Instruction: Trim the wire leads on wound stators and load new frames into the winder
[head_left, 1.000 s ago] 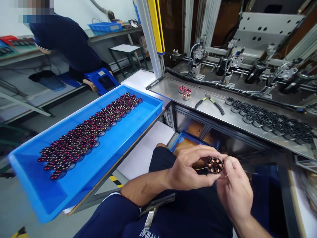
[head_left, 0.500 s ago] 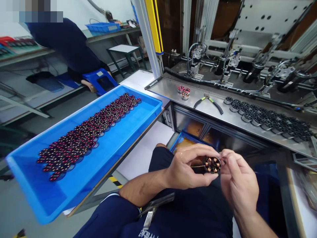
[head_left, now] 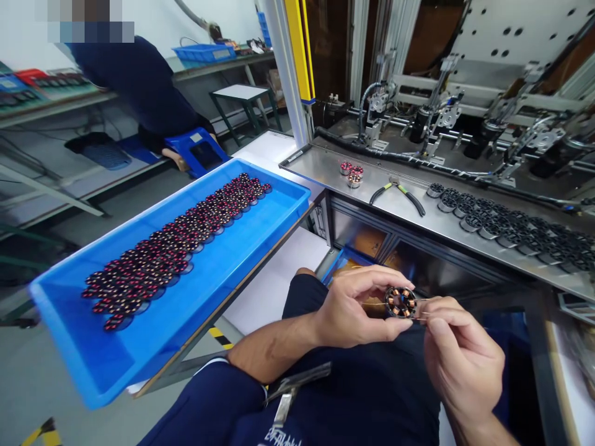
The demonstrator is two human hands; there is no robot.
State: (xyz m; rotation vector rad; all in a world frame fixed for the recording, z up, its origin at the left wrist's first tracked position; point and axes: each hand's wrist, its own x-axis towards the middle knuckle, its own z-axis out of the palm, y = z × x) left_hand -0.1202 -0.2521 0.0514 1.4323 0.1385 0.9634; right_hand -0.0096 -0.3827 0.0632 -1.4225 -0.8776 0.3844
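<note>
My left hand [head_left: 360,306] grips a round motor stator [head_left: 400,302] by its rim, thumb below and fingers above. Copper coils sit around its black inside, and thin wire ends stick out at both sides. Just to the right, my right hand [head_left: 460,347] pinches the thin copper wire [head_left: 422,314] between thumb and forefinger. On the metal ledge beyond lie cutting pliers [head_left: 397,192] with black and green handles, jaws pointing away. A small group of wound stators [head_left: 353,176] with red parts stands left of the pliers.
A long blue tray [head_left: 260,238] at the left holds many rows of wound stators [head_left: 176,248]. Black unwound stator cores [head_left: 506,226] cover the ledge's right part. Behind the ledge stands a winding machine [head_left: 446,118]. A seated co-worker [head_left: 134,80] is at the far left.
My right hand has drawn away to the right and down from the stator, so wire now shows between them. The stator stays in my left hand; the whole view has shifted slightly.
</note>
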